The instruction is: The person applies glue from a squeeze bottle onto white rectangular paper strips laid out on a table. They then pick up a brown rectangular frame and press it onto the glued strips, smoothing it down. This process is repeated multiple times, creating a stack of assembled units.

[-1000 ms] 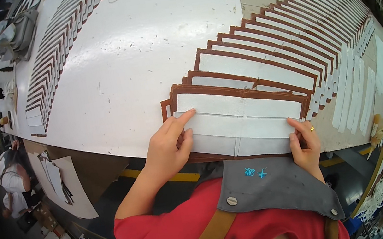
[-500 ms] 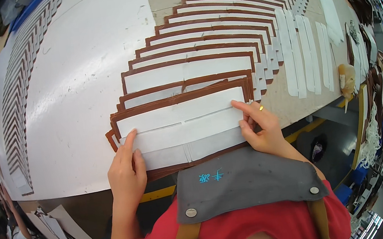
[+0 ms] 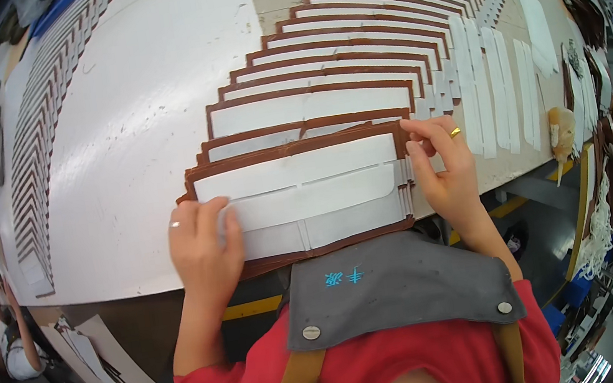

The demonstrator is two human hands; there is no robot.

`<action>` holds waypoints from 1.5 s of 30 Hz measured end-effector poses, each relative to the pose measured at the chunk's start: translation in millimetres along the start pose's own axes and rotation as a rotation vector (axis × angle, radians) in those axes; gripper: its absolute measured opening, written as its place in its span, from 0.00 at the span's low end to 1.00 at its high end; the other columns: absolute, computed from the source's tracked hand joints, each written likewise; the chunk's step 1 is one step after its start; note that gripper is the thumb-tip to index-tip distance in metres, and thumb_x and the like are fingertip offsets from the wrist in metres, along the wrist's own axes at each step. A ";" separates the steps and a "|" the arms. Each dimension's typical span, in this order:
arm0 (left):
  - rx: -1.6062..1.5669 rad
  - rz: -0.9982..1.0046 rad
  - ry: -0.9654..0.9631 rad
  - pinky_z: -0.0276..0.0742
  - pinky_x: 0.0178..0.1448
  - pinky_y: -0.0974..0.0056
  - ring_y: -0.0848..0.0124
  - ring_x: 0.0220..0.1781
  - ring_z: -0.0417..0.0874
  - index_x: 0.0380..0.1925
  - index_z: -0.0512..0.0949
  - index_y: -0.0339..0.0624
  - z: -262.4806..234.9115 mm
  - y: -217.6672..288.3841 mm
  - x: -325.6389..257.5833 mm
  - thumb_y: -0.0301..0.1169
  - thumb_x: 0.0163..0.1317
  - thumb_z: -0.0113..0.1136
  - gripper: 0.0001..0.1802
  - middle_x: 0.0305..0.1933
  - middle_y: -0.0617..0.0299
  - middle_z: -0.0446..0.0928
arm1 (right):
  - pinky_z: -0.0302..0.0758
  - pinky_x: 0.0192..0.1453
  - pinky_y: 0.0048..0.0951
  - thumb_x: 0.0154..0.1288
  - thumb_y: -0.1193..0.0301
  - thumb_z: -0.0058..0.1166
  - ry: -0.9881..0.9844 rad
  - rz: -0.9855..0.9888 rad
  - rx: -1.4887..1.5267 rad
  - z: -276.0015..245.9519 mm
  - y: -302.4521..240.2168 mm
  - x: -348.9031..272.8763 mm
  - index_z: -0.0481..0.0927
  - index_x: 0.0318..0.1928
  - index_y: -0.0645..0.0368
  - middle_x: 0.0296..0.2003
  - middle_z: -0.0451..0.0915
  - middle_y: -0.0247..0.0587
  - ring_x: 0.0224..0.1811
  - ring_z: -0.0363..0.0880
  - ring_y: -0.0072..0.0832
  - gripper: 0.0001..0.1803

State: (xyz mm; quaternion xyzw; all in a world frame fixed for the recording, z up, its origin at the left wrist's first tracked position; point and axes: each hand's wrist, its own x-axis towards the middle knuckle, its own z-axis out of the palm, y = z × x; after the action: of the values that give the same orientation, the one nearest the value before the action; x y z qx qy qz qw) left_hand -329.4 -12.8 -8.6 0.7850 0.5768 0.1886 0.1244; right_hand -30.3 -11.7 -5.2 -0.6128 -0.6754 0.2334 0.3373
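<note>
A brown-edged panel (image 3: 272,165), leather-like, lies in front of me on a stack of similar pieces. Two white strips (image 3: 307,199) run across it, one above the other, with a grey lower part (image 3: 266,235) below them. My left hand (image 3: 206,239) rests at the panel's left edge, fingers bent and apart, index finger and thumb over the white strips' end. At the upper right corner is my right hand (image 3: 443,162). Its index fingertip touches the brown border and its thumb is a little apart, beside the edge. Neither hand visibly grips the panel.
A long overlapping row of brown-bordered white panels (image 3: 335,56) runs away to the far right. Another such row (image 3: 46,156) lies along the left. Loose white strips (image 3: 498,89) lie at right, near a brush-like tool (image 3: 562,131). A person (image 3: 21,345) is at far left.
My right hand has moved up and outward from the white strip to the panel's upper right corner. My left fingers have bent and shifted slightly up. The upper white strip now lies flush inside the border.
</note>
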 end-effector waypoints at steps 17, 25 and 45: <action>-0.026 0.379 0.007 0.59 0.52 0.61 0.72 0.44 0.73 0.42 0.78 0.51 31.1 2.2 10.5 0.30 0.47 0.61 0.18 0.40 0.69 0.72 | 0.58 0.52 0.33 0.52 0.74 0.59 -0.408 -0.194 0.006 54.6 -25.6 54.1 0.75 0.37 0.56 0.33 0.72 0.34 0.41 0.68 0.29 0.11; 0.008 0.401 0.014 0.58 0.54 0.62 0.73 0.46 0.71 0.45 0.79 0.53 30.6 2.8 7.0 0.29 0.46 0.59 0.21 0.42 0.70 0.72 | 0.57 0.53 0.29 0.52 0.75 0.60 -0.455 -0.150 0.002 52.3 -26.7 58.4 0.74 0.36 0.57 0.30 0.72 0.30 0.39 0.69 0.25 0.10; 0.014 0.475 -0.061 0.57 0.54 0.62 0.73 0.47 0.73 0.46 0.78 0.48 28.9 13.7 8.7 0.25 0.45 0.55 0.23 0.48 0.71 0.74 | 0.56 0.49 0.32 0.54 0.73 0.59 -0.429 -0.216 0.018 51.9 -21.1 62.6 0.77 0.32 0.53 0.30 0.73 0.29 0.40 0.67 0.28 0.05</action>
State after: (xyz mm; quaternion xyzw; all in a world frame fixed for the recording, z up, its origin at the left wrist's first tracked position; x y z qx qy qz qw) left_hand -302.7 -8.0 -27.5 0.9048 0.3734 0.1849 0.0885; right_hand -84.3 52.1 -13.7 -0.4703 -0.7911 0.3270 0.2146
